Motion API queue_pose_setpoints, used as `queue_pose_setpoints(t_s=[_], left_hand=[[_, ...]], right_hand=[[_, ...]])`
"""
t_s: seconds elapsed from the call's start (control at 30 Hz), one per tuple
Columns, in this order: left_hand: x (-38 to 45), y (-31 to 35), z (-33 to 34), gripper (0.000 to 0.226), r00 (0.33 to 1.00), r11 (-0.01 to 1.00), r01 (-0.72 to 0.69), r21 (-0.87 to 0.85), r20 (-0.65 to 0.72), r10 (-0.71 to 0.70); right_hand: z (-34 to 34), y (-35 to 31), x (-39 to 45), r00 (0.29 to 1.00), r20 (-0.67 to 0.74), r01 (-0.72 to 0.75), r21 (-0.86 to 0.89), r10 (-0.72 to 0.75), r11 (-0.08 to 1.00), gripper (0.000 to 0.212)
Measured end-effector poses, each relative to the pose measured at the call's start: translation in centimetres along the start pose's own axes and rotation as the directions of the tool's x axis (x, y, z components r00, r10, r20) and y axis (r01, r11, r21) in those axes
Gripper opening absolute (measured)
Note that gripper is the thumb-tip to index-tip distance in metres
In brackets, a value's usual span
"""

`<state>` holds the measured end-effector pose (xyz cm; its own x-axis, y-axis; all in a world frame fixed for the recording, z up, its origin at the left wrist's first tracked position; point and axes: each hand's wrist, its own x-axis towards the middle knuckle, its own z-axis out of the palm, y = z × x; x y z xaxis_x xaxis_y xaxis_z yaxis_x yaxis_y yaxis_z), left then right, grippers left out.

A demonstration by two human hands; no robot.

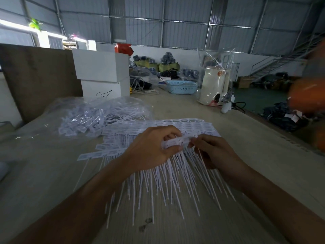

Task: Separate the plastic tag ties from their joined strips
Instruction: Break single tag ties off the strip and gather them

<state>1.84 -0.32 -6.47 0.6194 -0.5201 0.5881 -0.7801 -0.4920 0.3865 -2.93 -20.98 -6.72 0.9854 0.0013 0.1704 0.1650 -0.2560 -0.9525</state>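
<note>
A white joined strip of plastic tag ties (175, 142) is held over the table, its long thin tails hanging toward me. My left hand (151, 148) grips the strip's head end, thumb beneath and fingers curled over it. My right hand (212, 152) pinches the strip's right end. Beneath both hands lies a fanned stack of more joined strips (190, 126), with their tails (158, 187) spread across the table. A clear bag of loose tag ties (91, 115) lies to the left.
Two stacked white boxes (103, 74) and a brown board (38, 78) stand at the back left. A blue basket (181, 87) and a white appliance in clear wrap (212, 85) sit farther back. The table's right edge (274, 127) drops to the floor. A blurred orange shape (309, 95) is at the right.
</note>
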Motion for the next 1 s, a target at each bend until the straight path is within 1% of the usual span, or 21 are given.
queue_pose_setpoints(t_s=[0.1, 0.17, 0.2, 0.27, 0.3, 0.37, 0.4, 0.47, 0.53, 0.6, 0.63, 0.73, 0.8, 0.83, 0.87, 0.9, 0.93, 1.0], left_hand=[[0.3, 0.2, -0.4, 0.025, 0.999, 0.999, 0.044, -0.003, 0.015, -0.044], [0.4, 0.4, -0.7, 0.018, 0.999, 0.996, 0.019, 0.084, 0.027, -0.022], [0.3, 0.7, -0.8, 0.016, 1.000, 0.985, -0.025, 0.173, 0.014, 0.023], [0.2, 1.5, -1.3, 0.019, 0.986, 0.913, -0.145, 0.382, -0.022, 0.166], [0.2, 2.0, -1.6, 0.019, 0.973, 0.867, -0.194, 0.459, -0.025, 0.231], [0.4, 2.8, -2.0, 0.014, 0.951, 0.798, -0.259, 0.544, -0.003, 0.311], [0.6, 3.0, -2.2, 0.013, 0.943, 0.784, -0.277, 0.555, 0.001, 0.332], [0.6, 3.3, -2.1, 0.014, 0.945, 0.808, -0.283, 0.517, 0.004, 0.328], [0.4, 3.3, -1.4, 0.019, 0.967, 0.861, -0.236, 0.450, 0.023, 0.254], [0.1, 3.0, -0.6, 0.023, 0.986, 0.899, -0.158, 0.409, 0.010, 0.169], [0.1, 2.8, -0.4, 0.023, 0.988, 0.906, -0.136, 0.401, -0.009, 0.153], [0.2, 2.7, -0.3, 0.021, 0.980, 0.884, -0.135, 0.448, -0.072, 0.186], [0.1, 2.7, -0.2, 0.024, 0.975, 0.859, -0.145, 0.490, -0.078, 0.209], [0.1, 2.8, 0.0, 0.025, 0.974, 0.846, -0.152, 0.510, -0.070, 0.217], [0.1, 2.8, 0.1, 0.026, 0.975, 0.842, -0.152, 0.518, -0.063, 0.215], [0.1, 2.9, 0.2, 0.025, 0.977, 0.849, -0.147, 0.508, -0.060, 0.205], [0.1, 2.9, 0.3, 0.023, 0.980, 0.866, -0.136, 0.481, -0.065, 0.190], [0.2, 2.8, 0.3, 0.019, 0.985, 0.912, -0.100, 0.398, -0.090, 0.147]], right_hand=[[-0.2, 0.2, 0.1, 0.999, -0.019, -0.024, 0.059, 0.025, 0.998, 0.033], [-0.2, 0.3, 0.2, 0.999, -0.018, -0.043, 0.066, 0.044, 0.997, 0.033], [-0.2, 0.3, 0.2, 0.999, -0.012, -0.050, 0.070, 0.051, 0.996, 0.033], [-0.2, 0.4, 0.3, 0.998, 0.005, -0.057, 0.100, 0.057, 0.993, 0.035], [-0.3, 0.4, 0.3, 0.998, 0.017, -0.061, 0.125, 0.059, 0.990, 0.035], [-0.6, 0.3, 0.4, 0.997, 0.058, -0.064, 0.174, 0.054, 0.983, 0.035], [-0.8, 0.3, 0.5, 0.996, 0.081, -0.060, 0.188, 0.045, 0.980, 0.034], [-0.9, 0.3, 0.5, 0.993, 0.116, -0.045, 0.193, 0.022, 0.980, 0.033], [-0.9, 0.5, 0.4, 0.992, 0.125, 0.003, 0.168, -0.024, 0.986, 0.029], [-0.9, 0.6, 0.4, 0.992, 0.110, 0.042, 0.133, -0.057, 0.990, 0.031], [-0.9, 0.5, 0.4, 0.993, 0.104, 0.048, 0.117, -0.061, 0.992, 0.033], [-0.7, 0.3, 0.2, 0.993, 0.108, 0.038, 0.084, -0.047, 0.996, 0.037], [-0.7, -0.1, 0.0, 0.990, 0.110, 0.078, 0.068, -0.085, 0.995, 0.037], [-0.8, -0.3, -0.1, 0.985, 0.094, 0.146, 0.009, -0.146, 0.989, 0.035], [-0.9, -0.4, -0.2, 0.968, 0.071, 0.246, -0.103, -0.240, 0.964, 0.032], [-1.0, -0.5, -0.2, 0.937, 0.058, 0.348, -0.238, -0.344, 0.907, 0.026], [-1.0, -0.5, -0.2, 0.902, 0.059, 0.420, -0.352, -0.428, 0.836, 0.021], [-1.0, -0.3, -0.1, 0.859, 0.061, 0.474, -0.469, -0.508, 0.745, 0.017]])
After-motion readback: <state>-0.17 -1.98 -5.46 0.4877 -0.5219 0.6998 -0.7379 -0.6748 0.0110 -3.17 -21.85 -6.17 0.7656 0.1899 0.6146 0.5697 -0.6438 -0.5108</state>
